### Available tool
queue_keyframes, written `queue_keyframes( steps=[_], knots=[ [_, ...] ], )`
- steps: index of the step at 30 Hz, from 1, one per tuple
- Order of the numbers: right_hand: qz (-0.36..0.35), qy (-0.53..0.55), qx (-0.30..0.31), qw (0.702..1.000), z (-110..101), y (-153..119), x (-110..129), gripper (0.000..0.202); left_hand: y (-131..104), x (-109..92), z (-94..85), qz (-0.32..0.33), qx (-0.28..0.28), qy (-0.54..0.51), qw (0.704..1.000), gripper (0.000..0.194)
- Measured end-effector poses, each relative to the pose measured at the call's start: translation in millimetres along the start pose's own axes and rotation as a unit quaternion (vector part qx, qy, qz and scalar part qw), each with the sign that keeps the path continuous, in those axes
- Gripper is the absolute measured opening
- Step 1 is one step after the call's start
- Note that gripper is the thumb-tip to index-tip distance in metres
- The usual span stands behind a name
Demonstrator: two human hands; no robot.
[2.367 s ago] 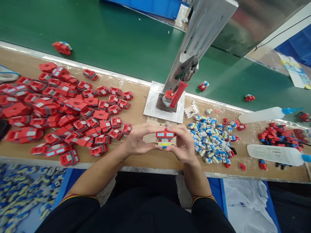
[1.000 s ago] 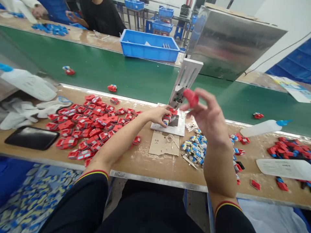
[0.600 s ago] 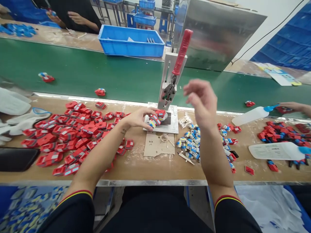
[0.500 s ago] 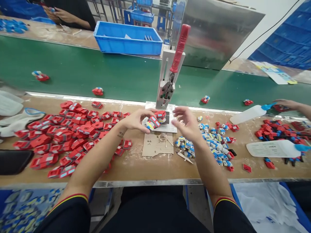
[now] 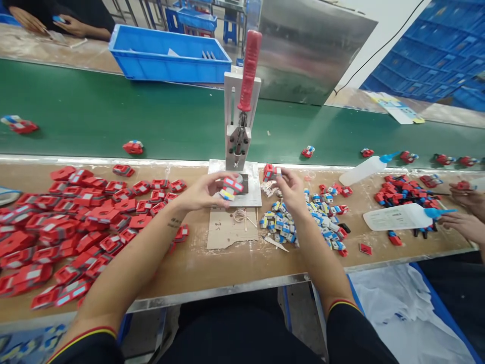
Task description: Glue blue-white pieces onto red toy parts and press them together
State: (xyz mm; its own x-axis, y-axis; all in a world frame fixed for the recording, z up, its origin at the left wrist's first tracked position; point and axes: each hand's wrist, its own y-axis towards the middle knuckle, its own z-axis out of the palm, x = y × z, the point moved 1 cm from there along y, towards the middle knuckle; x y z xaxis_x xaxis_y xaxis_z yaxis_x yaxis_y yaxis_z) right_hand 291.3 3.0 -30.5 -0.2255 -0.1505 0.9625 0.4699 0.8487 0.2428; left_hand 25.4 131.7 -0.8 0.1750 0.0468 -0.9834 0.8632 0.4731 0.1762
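Observation:
My left hand pinches a small red toy vehicle part with white, yellow and blue areas, in front of the toggle press. My right hand grips a red and white toy piece between thumb and fingers, just right of the press base. The press's red handle points up. Beneath my right hand lies a heap of small blue, white and yellow parts. A large pile of red toy shells spreads to the left of my left forearm.
Behind the bench runs a green conveyor belt bearing several assembled pieces. A blue crate stands beyond it. Two white bottles, one upper and one lower, lie at right, near a co-worker's hands. Cardboard lies before the press.
My right hand, open and without a piece before, now holds a red and white piece beside the press. My left hand still holds a toy part. The camera view has shifted rightward.

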Motion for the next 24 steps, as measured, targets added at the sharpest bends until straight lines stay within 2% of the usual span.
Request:
queue_keyframes(
  steps=[1,2,3,5,7,9,12,16,18,20,22,24],
  knots=[
    [-0.017,-0.094,0.003,0.995,-9,20,-4,0.034,0,4,-3.6,-0.011,-0.045,-0.019,0.999,0.062],
    [-0.032,-0.204,0.014,0.978,-16,42,-7,0.034,-1,8,-6.6,-0.021,-0.088,-0.043,0.995,0.063],
    [-0.038,-0.311,0.039,0.949,-21,64,-12,0.035,0,11,-8.8,-0.03,-0.125,-0.068,0.989,0.064],
    [-0.033,-0.368,0.052,0.928,-22,106,-20,0.036,1,17,-10.9,-0.039,-0.173,-0.113,0.978,0.067],
    [-0.023,-0.392,0.063,0.917,-16,136,-29,0.034,4,21,-10.4,-0.043,-0.191,-0.137,0.971,0.069],
    [-0.012,-0.412,0.075,0.908,-8,154,-38,0.033,7,24,-9.1,-0.037,-0.2,-0.136,0.97,0.065],
    [0.0,-0.432,0.089,0.897,-3,163,-51,0.038,13,30,-8.8,-0.018,-0.212,-0.095,0.972,0.062],
    [-0.014,-0.444,0.067,0.893,-19,168,-48,0.056,23,41,-11.1,-0.004,-0.205,-0.017,0.979,0.074],
    [-0.079,-0.405,0.02,0.911,-29,170,-30,0.054,29,46,-12.8,0.001,-0.199,0.048,0.979,0.072],
    [-0.198,-0.306,-0.033,0.931,-31,168,6,0.046,35,49,-14.7,0.006,-0.198,0.126,0.972,0.063],
    [-0.314,-0.201,-0.042,0.927,-18,160,53,0.044,41,51,-15.6,0.009,-0.196,0.194,0.961,0.055],
    [-0.363,-0.158,-0.02,0.918,6,147,105,0.046,44,52,-14.9,0.01,-0.188,0.239,0.953,0.051]
  ],
)
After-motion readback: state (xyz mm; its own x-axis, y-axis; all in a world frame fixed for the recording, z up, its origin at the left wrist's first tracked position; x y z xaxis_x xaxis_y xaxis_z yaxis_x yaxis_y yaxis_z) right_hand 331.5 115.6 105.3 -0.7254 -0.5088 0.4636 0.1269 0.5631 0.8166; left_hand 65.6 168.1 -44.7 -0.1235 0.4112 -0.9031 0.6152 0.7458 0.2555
